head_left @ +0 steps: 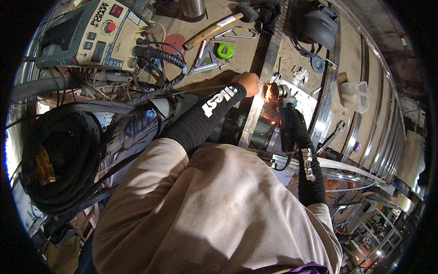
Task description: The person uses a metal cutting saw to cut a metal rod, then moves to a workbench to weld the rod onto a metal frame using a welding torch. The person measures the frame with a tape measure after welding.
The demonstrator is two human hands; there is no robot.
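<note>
The left hand [248,82] is closed, pressing down on a long metal strip [255,114] that lies across the counter [237,41]. The right hand is hidden behind the angle grinder [285,107] it carries, so its grip cannot be told; the black sleeve [310,169] leads up to the tool. The grinder's disc meets the strip just beside the left hand, throwing orange sparks [268,93]. A hammer [214,29], a green tape measure [225,50] and a welding machine [91,36] sit further back on the counter. A coil of black cable [59,164] hangs at the left.
</note>
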